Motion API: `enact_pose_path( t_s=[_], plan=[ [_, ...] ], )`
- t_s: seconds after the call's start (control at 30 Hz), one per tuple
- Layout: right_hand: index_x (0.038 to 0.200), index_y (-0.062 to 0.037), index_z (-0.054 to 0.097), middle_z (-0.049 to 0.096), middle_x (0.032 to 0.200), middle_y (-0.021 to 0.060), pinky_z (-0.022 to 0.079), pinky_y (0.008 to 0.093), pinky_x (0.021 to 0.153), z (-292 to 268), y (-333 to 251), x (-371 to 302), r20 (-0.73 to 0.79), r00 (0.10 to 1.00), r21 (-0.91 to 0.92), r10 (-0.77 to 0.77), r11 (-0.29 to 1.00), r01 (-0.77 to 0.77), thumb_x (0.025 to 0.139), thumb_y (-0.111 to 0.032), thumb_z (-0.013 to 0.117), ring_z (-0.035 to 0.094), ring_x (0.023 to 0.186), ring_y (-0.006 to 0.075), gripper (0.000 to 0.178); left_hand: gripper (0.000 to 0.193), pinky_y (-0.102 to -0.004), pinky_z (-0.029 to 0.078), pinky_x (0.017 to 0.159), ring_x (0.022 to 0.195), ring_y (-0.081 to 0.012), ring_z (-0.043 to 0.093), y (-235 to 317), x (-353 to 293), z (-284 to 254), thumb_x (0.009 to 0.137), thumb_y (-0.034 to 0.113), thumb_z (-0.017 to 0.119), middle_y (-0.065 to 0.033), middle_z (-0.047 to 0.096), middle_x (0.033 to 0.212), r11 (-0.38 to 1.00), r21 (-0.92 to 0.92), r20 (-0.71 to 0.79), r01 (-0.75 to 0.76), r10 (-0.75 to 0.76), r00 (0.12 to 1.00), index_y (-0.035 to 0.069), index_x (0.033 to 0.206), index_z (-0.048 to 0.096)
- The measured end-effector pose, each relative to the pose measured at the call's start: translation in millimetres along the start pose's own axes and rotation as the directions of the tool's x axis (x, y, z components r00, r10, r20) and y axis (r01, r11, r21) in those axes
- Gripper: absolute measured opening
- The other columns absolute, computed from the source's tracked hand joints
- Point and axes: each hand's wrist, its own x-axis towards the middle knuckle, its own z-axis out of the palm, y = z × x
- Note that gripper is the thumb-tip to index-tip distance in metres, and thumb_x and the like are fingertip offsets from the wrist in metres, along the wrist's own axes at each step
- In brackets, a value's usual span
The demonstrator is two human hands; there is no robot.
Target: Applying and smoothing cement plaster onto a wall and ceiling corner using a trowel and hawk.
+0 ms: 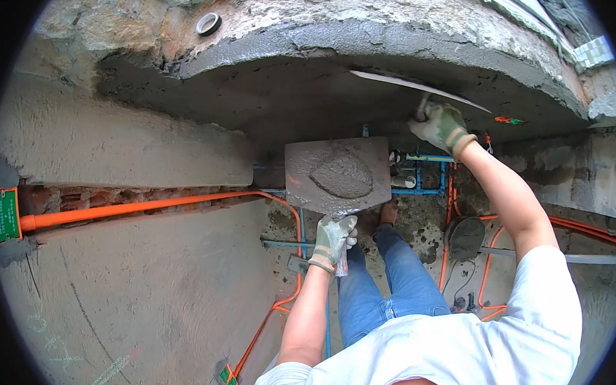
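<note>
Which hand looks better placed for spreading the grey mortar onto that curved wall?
Right, I'd judge: the right hand holds the trowel close to the curved wall, while the left hand, nearer the body, grips the board carrying the mortar.

Board (pixel 298 187): flat, roughly rectangular, grey-brown, smeared; broad face was toward the camera, near mid-view. Mortar (pixel 348 177): wet, grey, lumpy mound; was heaped on the board's middle. Trowel (pixel 425 88): long blade, seen nearly edge-on, slanted down rightward; was beyond the board, farther right.
</note>
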Motion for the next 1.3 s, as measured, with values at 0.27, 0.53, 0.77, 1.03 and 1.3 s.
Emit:
enact_pose_path(
  t_s=[0.27, 0.53, 0.77, 1.03, 1.3],
  plan=[
    [0.108, -0.0121, 0.067, 0.066, 0.11, 0.014, 0.048, 0.0458, 0.088, 79.8, 93.7, -8.6, -0.613, 0.569, -0.373, -0.548, 0.836, 0.403, 0.082, -0.031, 0.062, 0.062, 0.097, 0.0354, 0.032, 0.013, -0.0245, 0.04, 0.04, 0.045, -0.0119, 0.052, 10.5, 13.7, 34.8, 0.084, 0.018, 0.067, -0.0038, 0.057, 0.063, 0.999, 0.032, 0.088, 0.015, -0.018, 0.996, 0.008, 0.088, 0.06],
    [0.089, -0.0143, 0.067, 0.062, 0.113, 0.0144, 0.042, 0.0395, 0.1, 64.3, -50.2, -56.6, 0.008, 0.964, 0.195, -0.265, 0.946, 0.258, 0.079, -0.048, 0.058, 0.056, 0.113, 0.0312, 0.036, 0.013, -0.0268, 0.04, 0.041, 0.044, -0.0132, 0.05, 15.7, 34.0, 47.4, 0.085, 0.018, 0.064, -0.0033, 0.056, 0.063, 0.988, 0.089, 0.134, -0.124, 0.111, 0.985, 0.006, 0.086, 0.059],
    [0.091, -0.0123, 0.068, 0.067, 0.099, 0.0148, 0.049, 0.0404, 0.085, 60.6, -84.3, 35.4, -0.22, 0.945, 0.411, -0.241, 0.856, 0.314, 0.079, -0.044, 0.061, 0.063, 0.095, 0.033, 0.035, 0.017, -0.0252, 0.041, 0.039, 0.044, -0.0135, 0.052, -6.6, 11.6, 35.7, 0.085, 0.02, 0.068, -0.0058, 0.059, 0.064, 0.998, 0.064, 0.017, -0.009, 0.008, 1.0, 0.005, 0.09, 0.064],
    [0.076, -0.0082, 0.063, 0.064, 0.074, 0.0092, 0.047, 0.0395, 0.068, 68.8, 21.5, 31.8, -0.285, 0.945, 0.567, -0.162, 0.767, 0.302, 0.08, -0.038, 0.068, 0.061, 0.072, 0.0297, 0.03, 0.019, -0.0263, 0.043, 0.039, 0.045, -0.0141, 0.056, -11.9, 17.1, 40.3, 0.084, 0.021, 0.069, -0.0065, 0.062, 0.065, 0.993, 0.11, -0.043, 0.031, -0.027, 0.999, 0.004, 0.088, 0.063],
    [0.07, -0.0089, 0.059, 0.062, 0.07, 0.0096, 0.048, 0.0407, 0.066, 55.2, 128.6, 11.9, -0.349, 0.935, 0.319, -0.063, 0.93, 0.182, 0.08, -0.039, 0.065, 0.061, 0.072, 0.0298, 0.032, 0.013, -0.0242, 0.042, 0.04, 0.046, -0.0127, 0.053, 6.3, 29.5, 91.2, 0.085, 0.018, 0.067, -0.0043, 0.058, 0.064, 0.996, 0.085, 0.056, 0.034, -0.039, 0.998, 0.007, 0.09, 0.063]
  ],
)
